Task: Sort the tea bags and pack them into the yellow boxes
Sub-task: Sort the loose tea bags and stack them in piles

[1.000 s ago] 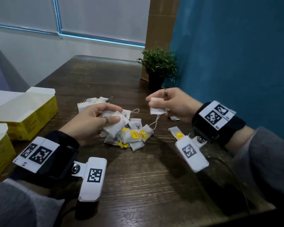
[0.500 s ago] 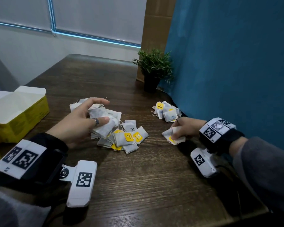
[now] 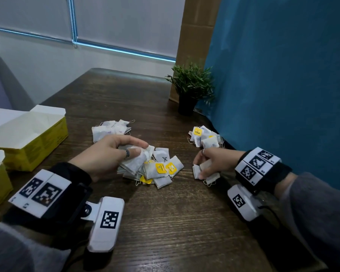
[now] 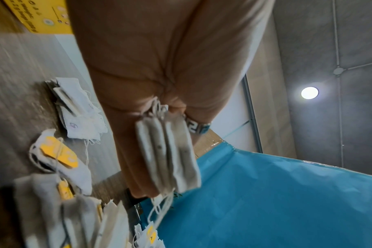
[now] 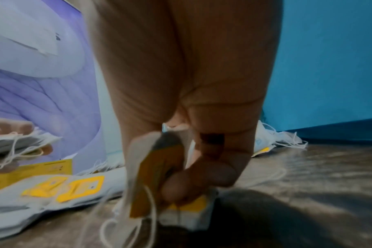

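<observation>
From the head view I count two yellow boxes [image 3: 37, 142] at the left of the table [image 3: 165, 222], both with lids open, the nearer one cut off by the frame edge. Tea bags lie in three heaps: a plain white heap [image 3: 110, 129] at the back, a middle heap [image 3: 161, 169] showing three yellow tags, and a small heap [image 3: 204, 137] by the blue wall with one tag reading TEA. The bags are small white paper pouches with thin strings. My left hand [image 3: 106, 156] sits over the middle heap, its fingers curled round a bundle of bags [image 3: 133, 163]. My right hand [image 3: 212, 163] rests low on the table just in front of the small heap, its fingers closed on a few bags [image 3: 208, 173]. A potted plant [image 3: 190, 89] stands at the far right corner.

In the left wrist view, my fingers [image 4: 138, 151] clamp about four greyish-white bags [image 4: 168, 151] stacked flat together, strings dangling below. Loose bags with yellow tags [image 4: 60, 156] lie on the table beneath.

The right wrist view is blurred. My fingers [image 5: 202, 176] curl tightly round bags, one yellow tag [image 5: 151, 181] pressed between them, strings looping down. How many bags I hold there I cannot tell.
</observation>
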Demonstrator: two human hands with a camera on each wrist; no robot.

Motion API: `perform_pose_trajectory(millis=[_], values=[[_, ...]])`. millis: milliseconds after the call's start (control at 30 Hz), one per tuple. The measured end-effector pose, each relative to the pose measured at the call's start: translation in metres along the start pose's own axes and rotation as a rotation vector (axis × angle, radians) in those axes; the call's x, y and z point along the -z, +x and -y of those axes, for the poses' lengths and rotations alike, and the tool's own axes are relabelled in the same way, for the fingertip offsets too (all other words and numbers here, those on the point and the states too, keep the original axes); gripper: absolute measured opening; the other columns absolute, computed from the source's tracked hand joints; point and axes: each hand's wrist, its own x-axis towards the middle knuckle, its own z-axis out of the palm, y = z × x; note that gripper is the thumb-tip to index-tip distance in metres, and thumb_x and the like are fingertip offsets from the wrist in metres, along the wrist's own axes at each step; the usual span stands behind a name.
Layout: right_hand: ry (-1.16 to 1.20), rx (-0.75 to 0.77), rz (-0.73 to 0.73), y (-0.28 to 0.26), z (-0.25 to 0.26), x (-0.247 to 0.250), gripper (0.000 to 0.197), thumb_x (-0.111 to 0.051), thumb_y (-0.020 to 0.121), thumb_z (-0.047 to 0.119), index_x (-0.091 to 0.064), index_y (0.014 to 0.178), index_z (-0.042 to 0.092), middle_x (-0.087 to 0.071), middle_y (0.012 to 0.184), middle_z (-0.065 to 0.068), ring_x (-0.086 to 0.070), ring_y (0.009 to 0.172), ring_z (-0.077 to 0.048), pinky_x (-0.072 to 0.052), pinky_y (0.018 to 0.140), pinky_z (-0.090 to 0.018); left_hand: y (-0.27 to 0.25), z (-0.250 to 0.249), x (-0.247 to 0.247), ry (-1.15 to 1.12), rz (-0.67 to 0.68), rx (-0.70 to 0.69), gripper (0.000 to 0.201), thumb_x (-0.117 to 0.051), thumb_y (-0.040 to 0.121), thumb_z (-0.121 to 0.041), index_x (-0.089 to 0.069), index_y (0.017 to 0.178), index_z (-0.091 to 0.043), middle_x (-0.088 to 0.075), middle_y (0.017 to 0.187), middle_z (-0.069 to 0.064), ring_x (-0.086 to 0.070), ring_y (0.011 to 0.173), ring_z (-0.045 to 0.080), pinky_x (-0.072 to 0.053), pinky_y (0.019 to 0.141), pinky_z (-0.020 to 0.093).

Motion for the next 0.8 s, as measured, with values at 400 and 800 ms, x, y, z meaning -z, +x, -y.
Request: perform_pose_trajectory(millis=[400,800], values=[[0.388,0.777,-0.784,-0.024,0.048,-0.009,0.027,-0.076,0.069,0.005,-0.062,0.067,0.027,-0.053,0.085,-0.001,-0.054,0.080,-0.004,-0.041,0.073,-0.013,-0.003,0.000,-0.002,-0.013,0.069,0.023,0.024,-0.061,0.084,0.001,-0.076,0.080,-0.018,-0.075,0.085,-0.002,-0.066,0.080,0.009,-0.052,0.075,0.017],[0.304,0.901,-0.808,-0.026,0.093,-0.019,0.014,-0.078,0.071,0.007,-0.067,0.073,0.015,-0.050,0.088,-0.001,-0.051,0.082,-0.001,-0.039,0.076,-0.013,-0.005,-0.007,-0.008,-0.349,0.181,0.066,0.037,-0.072,0.065,-0.038,-0.072,0.083,-0.007,-0.070,0.085,0.014,-0.066,0.068,0.022,-0.054,0.062,0.029]])
